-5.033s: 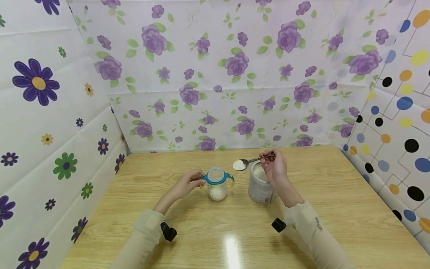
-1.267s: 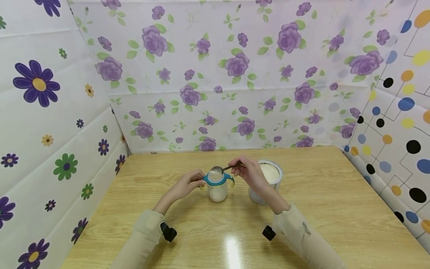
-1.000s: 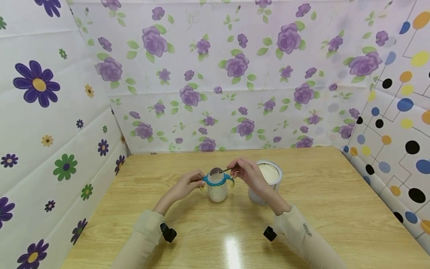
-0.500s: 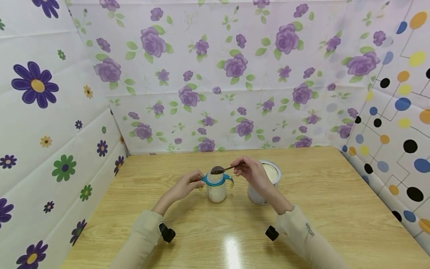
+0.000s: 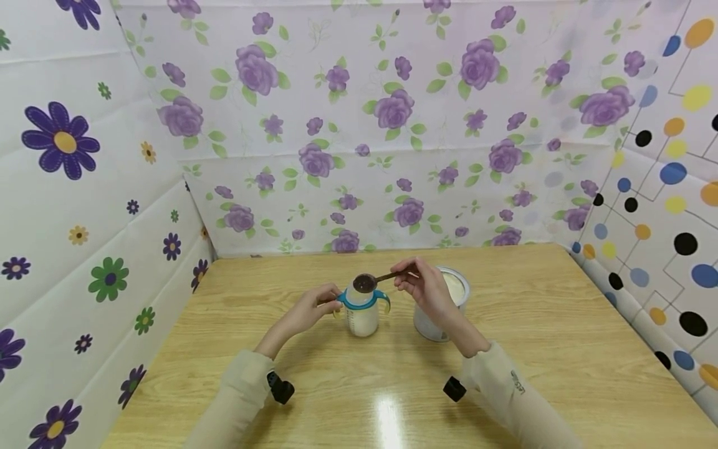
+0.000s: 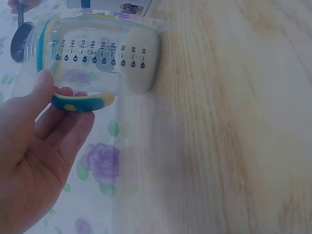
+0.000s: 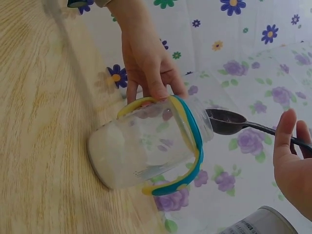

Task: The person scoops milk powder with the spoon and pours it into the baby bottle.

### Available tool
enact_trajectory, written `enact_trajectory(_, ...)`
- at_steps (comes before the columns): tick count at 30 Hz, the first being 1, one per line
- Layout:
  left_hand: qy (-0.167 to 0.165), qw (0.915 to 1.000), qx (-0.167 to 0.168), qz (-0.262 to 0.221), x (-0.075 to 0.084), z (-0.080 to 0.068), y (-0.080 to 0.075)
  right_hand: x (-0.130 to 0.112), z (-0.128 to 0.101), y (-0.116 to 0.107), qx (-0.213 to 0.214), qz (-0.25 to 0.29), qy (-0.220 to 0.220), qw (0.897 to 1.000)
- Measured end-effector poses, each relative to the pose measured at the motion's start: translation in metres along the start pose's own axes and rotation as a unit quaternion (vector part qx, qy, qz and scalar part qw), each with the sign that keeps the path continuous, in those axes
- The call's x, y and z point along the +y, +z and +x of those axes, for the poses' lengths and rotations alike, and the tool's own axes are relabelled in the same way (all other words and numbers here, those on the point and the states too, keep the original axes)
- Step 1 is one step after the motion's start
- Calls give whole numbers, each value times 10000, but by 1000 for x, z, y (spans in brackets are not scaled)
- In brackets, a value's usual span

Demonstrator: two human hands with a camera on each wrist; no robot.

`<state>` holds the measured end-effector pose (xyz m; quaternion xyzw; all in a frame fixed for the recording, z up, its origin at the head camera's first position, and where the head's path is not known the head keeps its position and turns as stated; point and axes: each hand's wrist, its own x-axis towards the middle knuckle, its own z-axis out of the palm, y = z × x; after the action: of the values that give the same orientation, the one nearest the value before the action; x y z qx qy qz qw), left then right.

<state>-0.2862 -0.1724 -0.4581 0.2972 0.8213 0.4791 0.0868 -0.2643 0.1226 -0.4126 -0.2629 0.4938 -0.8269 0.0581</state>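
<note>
A clear baby bottle [image 5: 361, 321] with a teal collar and two handles stands upright and uncapped on the table. White powder fills its bottom, up to roughly the 60 to 90 marks in the left wrist view. My left hand [image 5: 310, 308] pinches the bottle's left handle [image 6: 80, 101] between thumb and fingers. In my right hand [image 5: 429, 293] is the handle of a dark metal spoon [image 7: 228, 122], its bowl at the bottle's mouth. The bowl looks bare apart from a trace of powder. Just right of the bottle sits an open tin [image 5: 432, 324] of pale powder, partly behind my right hand.
The wooden table [image 5: 235, 280] reaches back to a wall covered in purple-flower cloth [image 5: 314, 159]. Patterned cloths also close off the left and right sides. Both wrists carry small black cameras.
The right hand has brought a heaped spoon from over the tin to the bottle's mouth and tipped it. The spoon now sits level and nearly bare, and the powder in the bottle looks higher. The left hand stays put.
</note>
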Motion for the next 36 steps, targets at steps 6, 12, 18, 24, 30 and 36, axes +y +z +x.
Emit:
enact_trajectory(6, 3, 10000, -8, -2, 1, 0, 0, -1, 0, 0, 207, 87, 30, 9997)
enact_trajectory(12, -30, 10000, -3, -15, 0, 0, 0, -3, 0, 0, 469, 82, 163, 9987)
enact_trajectory(18, -56, 10000, 7, 33, 1, 0, 1, -5, 0, -1, 574, 158, 229, 9980)
enact_trajectory(24, -39, 9999, 13, 168, 1, 0, 0, -6, 1, -3, 622, 286, 116, 9976)
enact_trajectory(30, -6, 10000, 8, 38, 1, 0, 0, -6, 1, -6, 756, 459, 48, 9961)
enact_trajectory(36, -1, 10000, -18, 5, 2, 0, 0, -8, 0, -8, 1129, 620, -3, 9917)
